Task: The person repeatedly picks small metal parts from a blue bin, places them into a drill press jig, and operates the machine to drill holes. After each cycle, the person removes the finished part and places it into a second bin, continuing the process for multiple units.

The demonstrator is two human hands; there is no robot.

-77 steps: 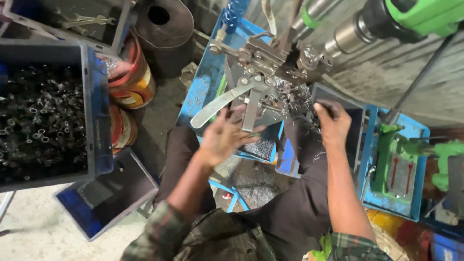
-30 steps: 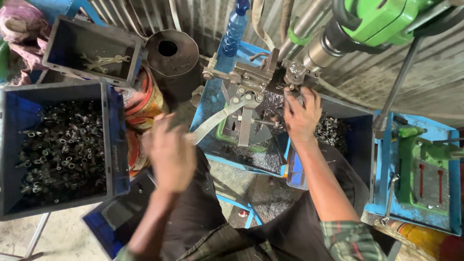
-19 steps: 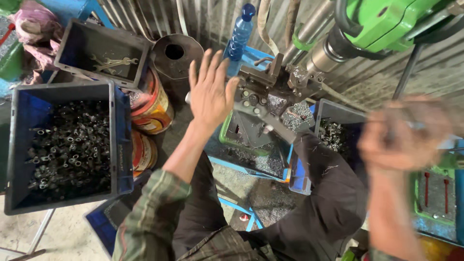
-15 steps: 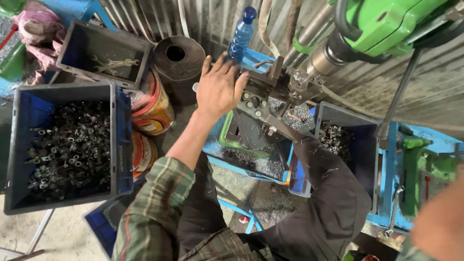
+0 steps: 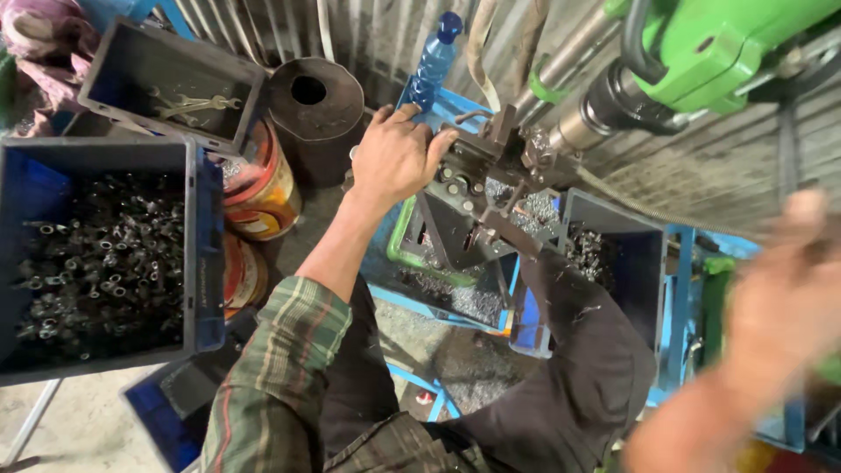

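head view: left hand (image 5: 396,156) gripping metal clamp fixture (image 5: 491,180); right hand (image 5: 784,298) blurred, grip unclear.

crate of metal parts (image 5: 101,263) left | vise (image 5: 491,188) centre, under drill (image 5: 701,52) | bottle (image 5: 431,61) behind vise

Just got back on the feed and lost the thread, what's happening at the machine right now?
A seated person in a plaid sleeve has the left hand resting on the metal clamp fixture under the green drill head, fingers against its left end. The right hand is raised off to the right and blurred; whether it holds anything cannot be told. A blue crate of small metal parts sits to the left, and a dark bin with more parts is right of the fixture.
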